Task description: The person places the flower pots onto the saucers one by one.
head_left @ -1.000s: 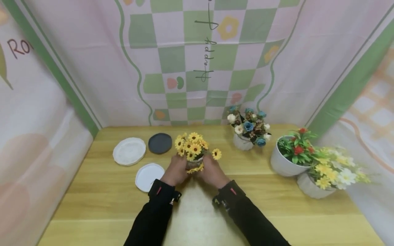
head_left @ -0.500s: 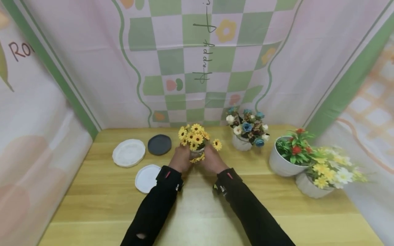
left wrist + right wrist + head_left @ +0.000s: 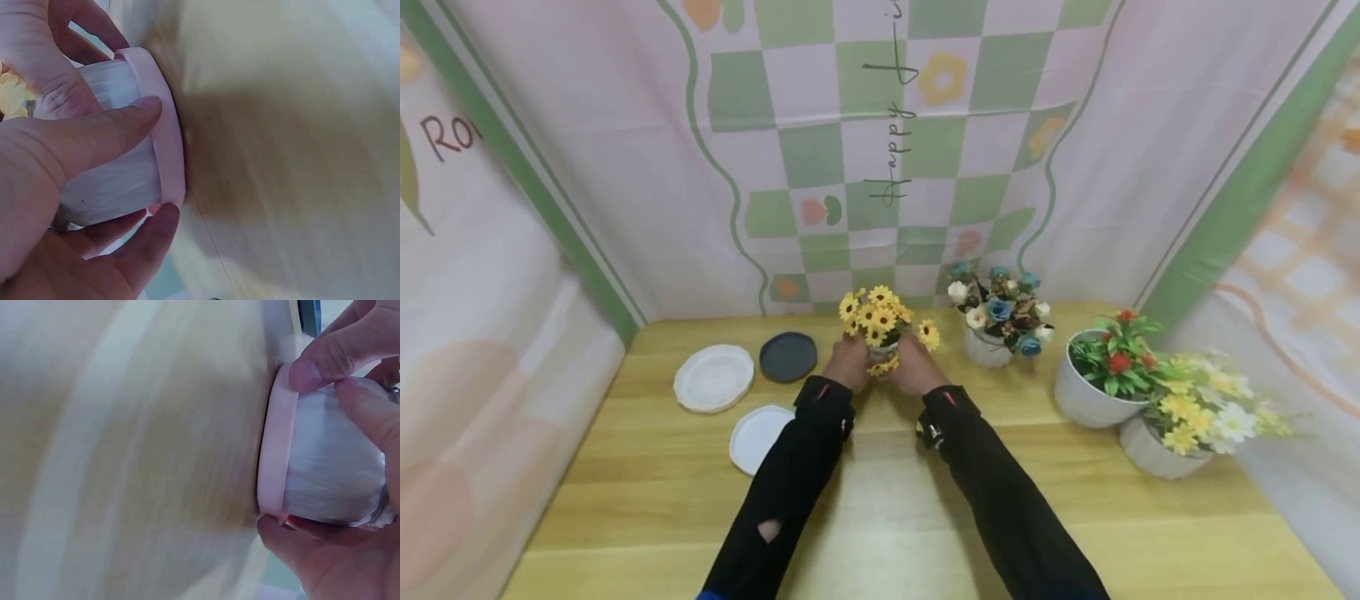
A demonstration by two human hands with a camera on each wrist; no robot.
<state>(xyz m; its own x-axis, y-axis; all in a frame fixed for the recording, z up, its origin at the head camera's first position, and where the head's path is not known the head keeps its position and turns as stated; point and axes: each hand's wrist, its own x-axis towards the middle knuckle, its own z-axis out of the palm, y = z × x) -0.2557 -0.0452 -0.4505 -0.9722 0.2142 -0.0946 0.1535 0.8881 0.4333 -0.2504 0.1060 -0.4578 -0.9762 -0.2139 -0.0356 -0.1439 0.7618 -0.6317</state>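
Note:
A small pot of yellow artificial flowers (image 3: 880, 317) stands upright near the back of the table. In the left wrist view the pale pot (image 3: 119, 187) sits in a pink saucer (image 3: 165, 125) with a raised rim. My left hand (image 3: 847, 364) grips pot and saucer from the left, its thumb on the saucer's rim and fingertips at its lower edge. From the other side my right hand (image 3: 916, 365) holds the same pair, fingers curled round the saucer's rim. The saucer's base is close to the wood; whether it touches, I cannot tell.
On the left lie a white saucer (image 3: 713, 377), a dark grey saucer (image 3: 787, 357) and a smaller white saucer (image 3: 758, 437) partly behind the left sleeve. Right of the hands stand pots with blue and white roses (image 3: 988, 346), red flowers (image 3: 1093, 392) and yellow-white flowers (image 3: 1165, 450).
Both hands have moved away from me, toward the back of the table, carrying the yellow flower pot and its saucer. The grip looks unchanged, and the other pots and saucers stay in place.

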